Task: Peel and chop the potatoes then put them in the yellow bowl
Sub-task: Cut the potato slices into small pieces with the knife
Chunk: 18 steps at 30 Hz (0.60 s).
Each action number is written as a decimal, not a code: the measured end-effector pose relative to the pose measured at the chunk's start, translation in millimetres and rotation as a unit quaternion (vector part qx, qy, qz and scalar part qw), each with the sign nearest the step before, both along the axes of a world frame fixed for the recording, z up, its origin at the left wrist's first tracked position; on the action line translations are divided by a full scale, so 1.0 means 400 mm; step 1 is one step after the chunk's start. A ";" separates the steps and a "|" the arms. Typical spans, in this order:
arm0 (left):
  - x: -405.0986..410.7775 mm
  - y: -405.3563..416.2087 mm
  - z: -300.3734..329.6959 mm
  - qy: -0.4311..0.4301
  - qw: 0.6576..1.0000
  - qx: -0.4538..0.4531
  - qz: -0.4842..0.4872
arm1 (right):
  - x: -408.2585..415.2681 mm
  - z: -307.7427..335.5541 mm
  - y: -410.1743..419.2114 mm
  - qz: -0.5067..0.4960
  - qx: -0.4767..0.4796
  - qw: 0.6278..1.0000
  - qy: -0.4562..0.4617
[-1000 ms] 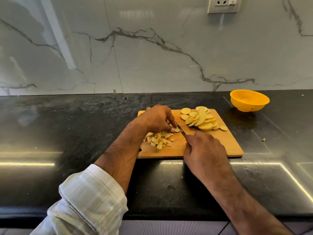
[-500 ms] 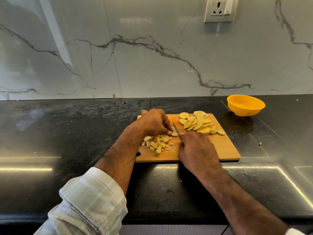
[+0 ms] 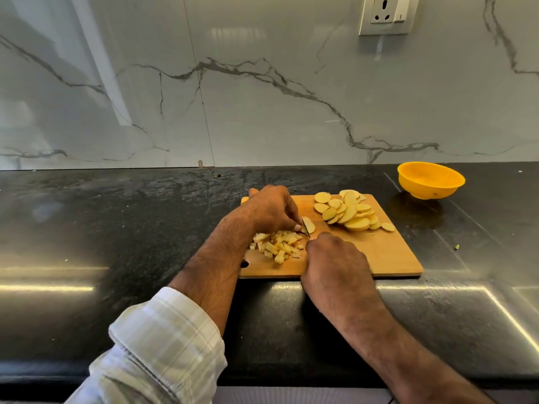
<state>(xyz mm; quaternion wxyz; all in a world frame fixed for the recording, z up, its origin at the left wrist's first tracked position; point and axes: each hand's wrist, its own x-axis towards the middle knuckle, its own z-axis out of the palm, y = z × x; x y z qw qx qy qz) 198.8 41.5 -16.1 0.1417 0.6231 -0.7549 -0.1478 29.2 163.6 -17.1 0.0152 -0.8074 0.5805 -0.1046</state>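
A wooden cutting board (image 3: 388, 258) lies on the black counter. On its far right sits a pile of round potato slices (image 3: 350, 212). A heap of small potato cubes (image 3: 278, 243) lies at the board's left. My left hand (image 3: 269, 209) pinches a potato slice (image 3: 309, 225) against the board, just beyond the cubes. My right hand (image 3: 335, 263) grips a knife (image 3: 305, 228); only a short stretch of blade shows, set against that slice, and the handle is hidden in my fist. The yellow bowl (image 3: 431, 179) stands empty at the back right.
A marble backsplash rises behind the counter, with a wall socket (image 3: 385, 14) at the upper right. A small potato scrap (image 3: 456, 246) lies on the counter right of the board. The counter's front edge runs below my forearms.
The knife blade has moved in closer to my left fingertips on the held slice. Both hands stay at the same spot on the board; the camera has tilted slightly.
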 end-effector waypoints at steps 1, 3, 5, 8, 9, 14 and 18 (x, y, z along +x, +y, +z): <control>-0.001 0.000 0.001 0.000 1.000 0.002 -0.001 | 0.003 0.006 -0.012 -0.006 0.008 1.000 -0.003; -0.002 0.001 0.002 -0.002 1.000 0.001 -0.004 | 0.004 0.012 -0.036 -0.019 0.020 0.999 -0.018; 0.002 0.004 0.000 -0.001 1.000 -0.001 -0.004 | 0.000 0.000 -0.051 -0.023 0.017 0.999 -0.039; 0.018 0.004 -0.009 0.007 1.000 -0.016 -0.002 | -0.026 -0.025 -0.055 -0.037 -0.041 0.990 -0.128; 0.025 0.005 -0.010 0.005 1.000 -0.024 0.002 | -0.034 -0.025 -0.051 -0.038 -0.065 0.985 -0.157; 0.029 0.004 -0.008 -0.017 0.999 -0.040 0.021 | -0.039 -0.026 -0.023 -0.020 -0.083 0.987 -0.135; 0.022 0.004 -0.012 -0.014 0.999 -0.029 0.020 | -0.020 -0.031 -0.010 -0.031 -0.043 0.995 -0.089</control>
